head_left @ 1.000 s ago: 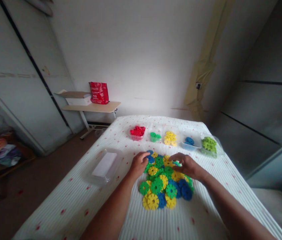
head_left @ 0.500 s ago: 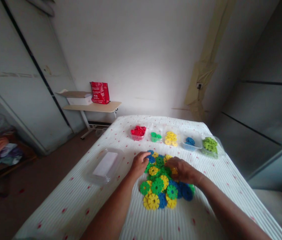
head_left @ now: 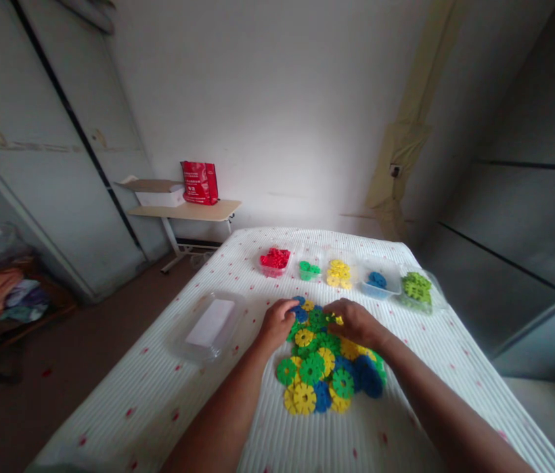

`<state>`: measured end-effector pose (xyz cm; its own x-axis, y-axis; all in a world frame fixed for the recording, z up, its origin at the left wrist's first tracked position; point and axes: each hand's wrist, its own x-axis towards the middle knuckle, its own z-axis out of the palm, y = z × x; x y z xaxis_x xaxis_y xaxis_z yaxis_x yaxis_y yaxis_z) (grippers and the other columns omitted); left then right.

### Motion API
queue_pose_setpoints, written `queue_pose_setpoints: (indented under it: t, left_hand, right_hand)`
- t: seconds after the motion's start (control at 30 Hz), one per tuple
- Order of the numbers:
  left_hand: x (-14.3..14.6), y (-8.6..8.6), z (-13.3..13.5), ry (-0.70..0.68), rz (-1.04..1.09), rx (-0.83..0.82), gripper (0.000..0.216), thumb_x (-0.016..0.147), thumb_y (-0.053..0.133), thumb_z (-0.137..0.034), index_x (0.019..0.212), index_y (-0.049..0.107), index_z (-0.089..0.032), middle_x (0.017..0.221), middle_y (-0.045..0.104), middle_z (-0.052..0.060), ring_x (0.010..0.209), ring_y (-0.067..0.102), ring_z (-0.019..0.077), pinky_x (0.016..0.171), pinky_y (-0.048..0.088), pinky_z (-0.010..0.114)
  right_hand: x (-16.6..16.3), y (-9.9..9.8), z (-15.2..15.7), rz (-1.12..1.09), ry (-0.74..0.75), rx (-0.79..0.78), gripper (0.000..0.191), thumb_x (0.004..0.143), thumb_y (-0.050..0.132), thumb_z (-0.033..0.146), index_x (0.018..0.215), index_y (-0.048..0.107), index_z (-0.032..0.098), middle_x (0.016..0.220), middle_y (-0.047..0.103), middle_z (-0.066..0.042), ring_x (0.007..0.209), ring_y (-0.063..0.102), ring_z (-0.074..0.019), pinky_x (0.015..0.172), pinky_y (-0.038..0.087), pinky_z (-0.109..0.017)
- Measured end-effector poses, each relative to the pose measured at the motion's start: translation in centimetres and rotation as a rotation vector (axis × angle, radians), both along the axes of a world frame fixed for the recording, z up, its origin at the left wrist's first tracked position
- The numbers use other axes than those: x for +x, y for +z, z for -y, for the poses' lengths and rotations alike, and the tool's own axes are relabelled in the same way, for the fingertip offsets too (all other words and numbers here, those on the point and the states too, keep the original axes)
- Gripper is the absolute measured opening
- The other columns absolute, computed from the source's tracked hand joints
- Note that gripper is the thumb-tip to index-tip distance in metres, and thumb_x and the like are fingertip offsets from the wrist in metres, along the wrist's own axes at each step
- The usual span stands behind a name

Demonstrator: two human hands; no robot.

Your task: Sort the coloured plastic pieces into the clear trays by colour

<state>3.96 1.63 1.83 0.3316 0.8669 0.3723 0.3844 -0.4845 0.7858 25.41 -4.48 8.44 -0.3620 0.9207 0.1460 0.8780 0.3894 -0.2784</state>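
A heap of notched plastic snowflake discs (head_left: 311,368) in green, yellow and blue lies on the quilted cloth. My left hand (head_left: 277,324) rests at the heap's far left edge. Its thumb and index finger are slightly apart beside blue discs (head_left: 300,314), with no disc visibly held. Over the far right of the heap, my right hand (head_left: 356,323) has its fingers closed on a yellow snowflake disc (head_left: 335,318), seen at a tilt and partly hidden by the fingers. More yellow discs (head_left: 349,349) lie below that hand.
Clear tubs in a row behind the heap hold red pieces (head_left: 275,257), green discs (head_left: 309,270), yellow discs (head_left: 339,273), blue discs (head_left: 376,280) and light green pieces (head_left: 416,288). At left sits a clear plastic container (head_left: 208,323) with a white paper on it.
My right hand has lifted slightly, and a yellow disc now shows tilted at its fingers. More yellow discs show beneath it. My left hand stays at the heap's edge. The view shifted a little.
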Motion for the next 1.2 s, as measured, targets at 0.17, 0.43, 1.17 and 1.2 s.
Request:
queue_pose_setpoints:
  t: [0.17,0.43,1.17,1.2]
  left_hand:
    - [0.0,-0.1,0.0,0.002,0.016,-0.012,0.035,0.075,0.048,-0.007,0.103,0.066,-0.016,0.106,0.068,0.007,0.102,0.061,0.0163,0.095,0.046,0.031]
    - [-0.1,0.2,0.1,0.006,0.011,-0.034,0.036,0.074,0.048,-0.007,0.104,0.066,-0.018,0.107,0.067,0.006,0.103,0.060,0.0160,0.097,0.044,0.032]
    - [-0.6,-0.1,-0.6,0.065,0.043,-0.043,0.038,0.072,0.047,-0.002,0.099,0.066,-0.019,0.102,0.069,0.004,0.094,0.063,0.0148,0.091,0.048,0.030]
    - [-0.7,-0.2,-0.6,0.072,0.046,-0.049,0.038,0.072,0.047,-0.002,0.099,0.066,-0.019,0.103,0.069,0.004,0.095,0.063,0.0148,0.090,0.049,0.029]
  right_hand:
    - [-1.0,-0.5,-2.2,0.092,-0.071,0.047,0.030,0.077,0.057,0.024,0.106,0.065,0.020,0.101,0.069,-0.009,0.092,0.062,-0.0219,0.079,0.045,-0.031]
    - [-2.9,-0.9,-2.8,0.249,-0.046,-0.043,0.030,0.076,0.060,0.028,0.105,0.064,0.023,0.104,0.067,-0.007,0.096,0.060,-0.0235,0.077,0.042,-0.031]
    - [-2.4,3.8,-10.0,0.184,-0.336,0.264,0.029,0.087,0.047,0.036,0.106,0.063,0.020,0.107,0.067,-0.009,0.095,0.060,-0.0211,0.077,0.040,-0.030]
    - [-2.2,3.5,-9.4,0.156,-0.319,0.296,0.027,0.088,0.045,0.034,0.101,0.065,0.020,0.105,0.068,-0.008,0.093,0.061,-0.0200,0.077,0.040,-0.029]
